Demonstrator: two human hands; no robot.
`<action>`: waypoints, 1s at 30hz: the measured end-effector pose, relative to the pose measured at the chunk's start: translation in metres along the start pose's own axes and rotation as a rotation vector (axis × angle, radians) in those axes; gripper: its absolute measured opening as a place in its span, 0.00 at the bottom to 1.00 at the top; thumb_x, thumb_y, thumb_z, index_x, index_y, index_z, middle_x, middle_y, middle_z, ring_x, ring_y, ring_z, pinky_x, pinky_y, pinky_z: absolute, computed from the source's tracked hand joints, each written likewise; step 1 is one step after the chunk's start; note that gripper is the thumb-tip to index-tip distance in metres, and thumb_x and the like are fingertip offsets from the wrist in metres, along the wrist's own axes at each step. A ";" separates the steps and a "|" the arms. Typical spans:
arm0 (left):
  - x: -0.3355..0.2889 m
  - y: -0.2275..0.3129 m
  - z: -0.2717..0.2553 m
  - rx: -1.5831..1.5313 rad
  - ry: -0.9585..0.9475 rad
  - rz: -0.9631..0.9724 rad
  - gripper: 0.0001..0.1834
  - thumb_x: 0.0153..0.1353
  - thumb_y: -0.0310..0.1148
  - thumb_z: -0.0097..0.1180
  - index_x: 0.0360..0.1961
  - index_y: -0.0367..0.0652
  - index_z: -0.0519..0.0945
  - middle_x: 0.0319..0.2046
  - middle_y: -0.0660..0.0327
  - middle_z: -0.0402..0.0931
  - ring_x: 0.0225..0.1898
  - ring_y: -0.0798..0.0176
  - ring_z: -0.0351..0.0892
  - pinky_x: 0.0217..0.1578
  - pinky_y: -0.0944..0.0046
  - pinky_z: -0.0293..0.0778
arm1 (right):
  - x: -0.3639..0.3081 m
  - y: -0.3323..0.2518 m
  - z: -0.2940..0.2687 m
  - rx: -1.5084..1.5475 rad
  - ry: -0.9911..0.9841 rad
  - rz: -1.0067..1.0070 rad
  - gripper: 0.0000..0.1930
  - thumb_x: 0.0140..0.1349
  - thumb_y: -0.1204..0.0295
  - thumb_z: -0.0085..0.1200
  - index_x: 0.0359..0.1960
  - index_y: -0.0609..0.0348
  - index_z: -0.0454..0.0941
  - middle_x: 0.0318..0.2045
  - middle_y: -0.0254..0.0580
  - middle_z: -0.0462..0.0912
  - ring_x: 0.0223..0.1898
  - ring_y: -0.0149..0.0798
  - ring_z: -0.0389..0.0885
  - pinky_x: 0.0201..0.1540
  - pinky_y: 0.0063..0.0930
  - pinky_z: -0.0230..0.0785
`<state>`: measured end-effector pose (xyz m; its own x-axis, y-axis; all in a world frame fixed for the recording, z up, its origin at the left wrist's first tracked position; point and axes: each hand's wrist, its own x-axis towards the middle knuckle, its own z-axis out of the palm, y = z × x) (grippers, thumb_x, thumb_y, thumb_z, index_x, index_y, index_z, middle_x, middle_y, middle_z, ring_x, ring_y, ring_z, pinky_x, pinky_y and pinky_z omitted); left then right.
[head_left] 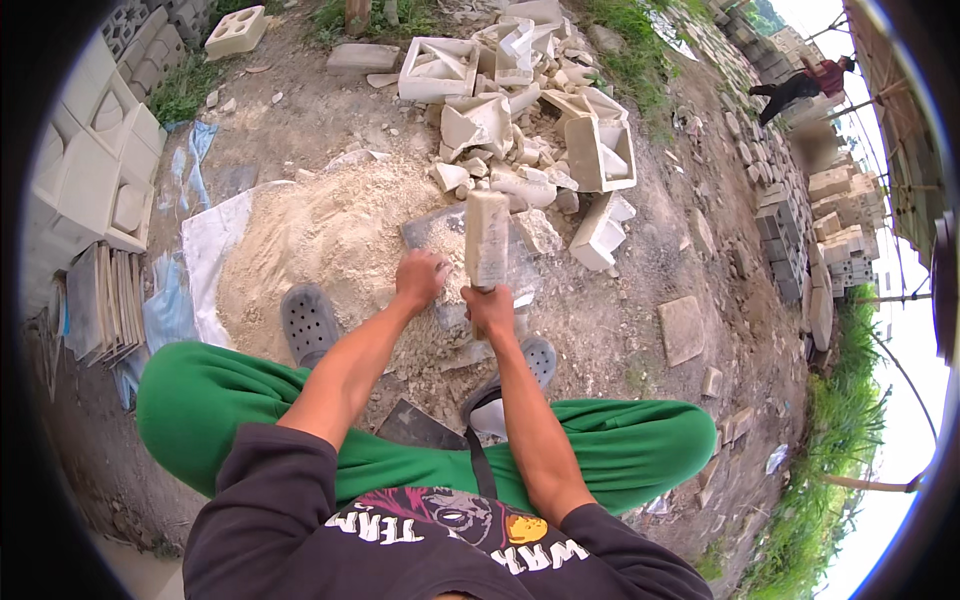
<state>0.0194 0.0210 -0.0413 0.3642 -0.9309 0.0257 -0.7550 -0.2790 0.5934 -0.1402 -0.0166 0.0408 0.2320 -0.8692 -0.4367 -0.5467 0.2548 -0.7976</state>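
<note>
Mallet (487, 238) in right hand (489, 308)

Soft daylight (fisheye-bent edges, blown-out sky)

the dusty beige block-headed mallet (487, 238) rises above a pile of pale sandy powder (320, 240). beyond that pile lie cream-white broken hollow blocks (520, 110). nearer than it, bright green trousers (250, 400), grey perforated clogs (308, 322) and a black sweatshirt with white, red and yellow print (440, 530).
</note>
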 end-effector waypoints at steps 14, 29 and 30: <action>0.000 -0.005 0.006 -0.011 0.008 -0.099 0.12 0.61 0.46 0.63 0.40 0.56 0.89 0.39 0.60 0.81 0.46 0.52 0.78 0.48 0.52 0.74 | 0.000 -0.005 0.003 0.000 0.051 0.008 0.12 0.52 0.67 0.64 0.22 0.64 0.81 0.15 0.40 0.79 0.17 0.34 0.80 0.22 0.33 0.72; -0.001 0.010 -0.002 -0.110 -0.003 -0.246 0.11 0.60 0.46 0.64 0.38 0.56 0.90 0.39 0.60 0.83 0.46 0.52 0.79 0.48 0.52 0.75 | 0.000 0.017 0.005 0.159 -0.009 0.016 0.11 0.53 0.69 0.63 0.26 0.66 0.79 0.16 0.39 0.78 0.15 0.35 0.79 0.19 0.32 0.71; 0.000 0.011 -0.003 -0.116 -0.028 -0.291 0.11 0.60 0.46 0.64 0.37 0.55 0.90 0.39 0.60 0.84 0.46 0.52 0.80 0.48 0.52 0.75 | -0.002 0.020 0.008 0.153 -0.015 0.014 0.11 0.51 0.69 0.63 0.25 0.66 0.79 0.17 0.39 0.78 0.15 0.36 0.79 0.19 0.32 0.71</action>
<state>0.0124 0.0191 -0.0320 0.5398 -0.8224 -0.1797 -0.5531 -0.5074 0.6608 -0.1448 -0.0064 0.0221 0.2377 -0.8589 -0.4537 -0.4214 0.3296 -0.8449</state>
